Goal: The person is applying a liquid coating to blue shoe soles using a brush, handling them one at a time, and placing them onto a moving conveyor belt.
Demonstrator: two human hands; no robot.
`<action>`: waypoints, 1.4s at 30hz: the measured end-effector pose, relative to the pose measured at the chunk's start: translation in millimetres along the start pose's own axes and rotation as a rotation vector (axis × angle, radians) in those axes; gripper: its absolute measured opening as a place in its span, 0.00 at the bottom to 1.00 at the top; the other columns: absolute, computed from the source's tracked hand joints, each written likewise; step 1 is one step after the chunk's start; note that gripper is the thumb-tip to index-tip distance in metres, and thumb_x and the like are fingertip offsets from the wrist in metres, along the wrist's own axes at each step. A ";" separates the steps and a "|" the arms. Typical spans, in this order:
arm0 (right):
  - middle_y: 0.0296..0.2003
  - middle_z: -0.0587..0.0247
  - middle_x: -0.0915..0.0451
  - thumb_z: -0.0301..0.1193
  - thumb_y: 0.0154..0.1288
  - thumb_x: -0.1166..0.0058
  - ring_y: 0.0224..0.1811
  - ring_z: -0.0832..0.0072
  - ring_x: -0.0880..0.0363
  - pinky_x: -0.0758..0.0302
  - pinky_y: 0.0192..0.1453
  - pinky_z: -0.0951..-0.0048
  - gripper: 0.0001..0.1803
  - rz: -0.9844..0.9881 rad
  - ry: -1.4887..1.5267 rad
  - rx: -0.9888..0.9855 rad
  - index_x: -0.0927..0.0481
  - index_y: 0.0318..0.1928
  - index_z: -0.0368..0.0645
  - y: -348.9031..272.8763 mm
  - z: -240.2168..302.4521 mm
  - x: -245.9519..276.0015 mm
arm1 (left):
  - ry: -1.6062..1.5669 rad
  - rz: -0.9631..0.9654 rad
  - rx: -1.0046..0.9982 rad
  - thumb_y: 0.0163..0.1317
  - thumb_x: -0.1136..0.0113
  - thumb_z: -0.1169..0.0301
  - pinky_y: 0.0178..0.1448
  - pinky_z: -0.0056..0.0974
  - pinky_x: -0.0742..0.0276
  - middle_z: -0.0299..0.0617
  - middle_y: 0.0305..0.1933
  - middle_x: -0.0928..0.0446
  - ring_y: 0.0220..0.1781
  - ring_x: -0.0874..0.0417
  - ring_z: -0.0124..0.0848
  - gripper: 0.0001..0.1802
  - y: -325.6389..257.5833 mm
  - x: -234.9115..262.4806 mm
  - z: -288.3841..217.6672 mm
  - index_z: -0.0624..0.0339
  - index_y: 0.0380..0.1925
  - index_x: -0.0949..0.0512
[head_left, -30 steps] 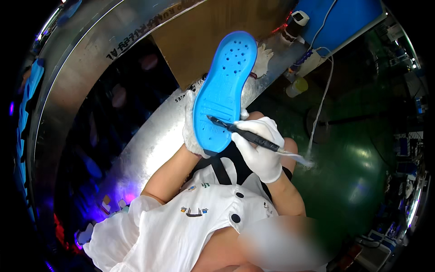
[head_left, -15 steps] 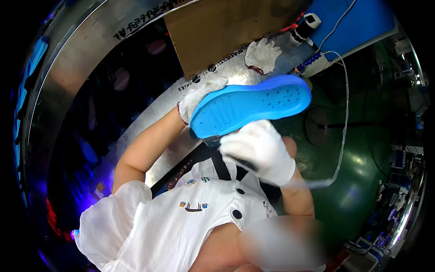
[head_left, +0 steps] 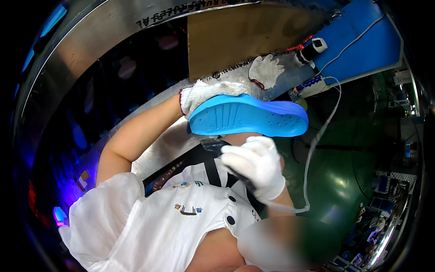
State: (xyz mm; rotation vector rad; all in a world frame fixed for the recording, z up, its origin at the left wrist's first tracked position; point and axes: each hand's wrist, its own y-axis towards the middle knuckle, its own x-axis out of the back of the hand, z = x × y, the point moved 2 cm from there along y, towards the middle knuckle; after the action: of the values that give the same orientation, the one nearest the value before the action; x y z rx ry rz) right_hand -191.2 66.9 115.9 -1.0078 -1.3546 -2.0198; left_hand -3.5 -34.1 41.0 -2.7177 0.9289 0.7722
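Note:
My left hand (head_left: 210, 94), in a white knit glove, grips a blue shoe sole (head_left: 249, 116) by its far left edge. The sole is held tilted, its grooved and dimpled face showing, and my left fingers are partly hidden behind it. Just below it, my right hand (head_left: 256, 165), also gloved in white, is closed around the dark handle of a flat brush (head_left: 212, 146). The brush's tip lies below the sole's left end; whether they touch I cannot tell. A translucent hose (head_left: 312, 145) runs to my right hand.
On the metal ledge beyond the sole lies a spare white glove (head_left: 267, 70), with a cardboard sheet (head_left: 253, 38) behind it. A blue board (head_left: 362, 41) and a black-and-white device (head_left: 311, 50) stand at far right. A curved metal rim (head_left: 90, 50) borders a dark area holding soles at left.
The sole has tilted, so its face looks narrower. My right hand has moved down and slightly left, away from the sole, with the brush now plainer to see. The view has shifted a little.

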 end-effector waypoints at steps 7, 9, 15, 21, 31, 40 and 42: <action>0.39 0.69 0.16 0.30 0.46 0.37 0.36 0.72 0.22 0.28 0.50 0.64 0.14 0.090 -0.097 0.028 0.17 0.38 0.49 -3.6 1.3 6.9 | 0.187 -0.092 0.125 0.65 0.39 0.53 0.44 0.32 0.18 0.41 0.41 0.17 0.40 0.16 0.26 0.21 -7.6 -11.2 -25.1 0.60 0.45 0.17; 0.40 0.68 0.16 0.29 0.42 0.32 0.37 0.74 0.21 0.30 0.52 0.65 0.16 0.084 0.059 -0.083 0.17 0.37 0.46 -5.9 -11.6 16.7 | 0.154 -0.080 0.070 0.66 0.40 0.53 0.44 0.31 0.19 0.41 0.41 0.17 0.39 0.17 0.26 0.21 -6.9 -12.4 -26.0 0.59 0.44 0.17; 0.39 0.72 0.16 0.31 0.48 0.38 0.36 0.77 0.21 0.30 0.58 0.62 0.12 0.028 -0.121 -0.014 0.16 0.38 0.55 -0.2 10.0 11.9 | 0.462 0.027 -0.115 0.70 0.49 0.48 0.49 0.33 0.22 0.37 0.44 0.21 0.45 0.20 0.24 0.23 -14.5 -7.2 -38.8 0.57 0.46 0.21; 0.41 0.72 0.16 0.29 0.46 0.34 0.35 0.73 0.23 0.29 0.51 0.64 0.17 0.056 -0.226 -0.013 0.16 0.41 0.52 -3.4 -1.8 22.7 | 0.257 -0.146 0.108 0.66 0.47 0.41 0.47 0.35 0.18 0.42 0.43 0.21 0.42 0.17 0.29 0.28 -18.2 -6.8 -38.5 0.54 0.47 0.23; 0.40 0.65 0.14 0.26 0.38 0.29 0.34 0.68 0.23 0.27 0.43 0.68 0.19 -0.041 -0.125 -0.025 0.15 0.37 0.46 -0.9 -7.4 37.2 | 0.281 -0.265 0.095 0.59 0.44 0.35 0.42 0.50 0.13 0.62 0.46 0.19 0.42 0.13 0.49 0.46 -32.7 8.8 -44.3 0.68 0.59 0.27; 0.34 0.67 0.15 0.22 0.44 0.30 0.35 0.72 0.23 0.30 0.45 0.67 0.15 -0.273 0.165 -0.256 0.15 0.37 0.46 5.0 -15.6 28.7 | -0.428 -0.040 0.023 0.60 0.56 0.27 0.52 0.53 0.18 0.65 0.53 0.24 0.48 0.17 0.53 0.52 -32.1 -16.7 -2.8 0.66 0.66 0.35; 0.34 0.67 0.17 0.21 0.48 0.33 0.36 0.70 0.23 0.30 0.42 0.66 0.14 -0.440 -0.105 -0.177 0.16 0.38 0.43 9.4 -22.3 13.3 | -0.453 -0.186 -0.083 0.60 0.57 0.27 0.53 0.57 0.19 0.62 0.56 0.25 0.49 0.18 0.53 0.53 -27.5 -37.3 15.8 0.64 0.66 0.35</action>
State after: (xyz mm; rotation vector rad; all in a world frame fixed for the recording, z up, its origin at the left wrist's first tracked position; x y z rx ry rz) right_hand -198.8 42.5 126.7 -0.9641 -1.5841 -2.4757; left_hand -18.4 12.2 46.8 -2.4786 0.5456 1.3315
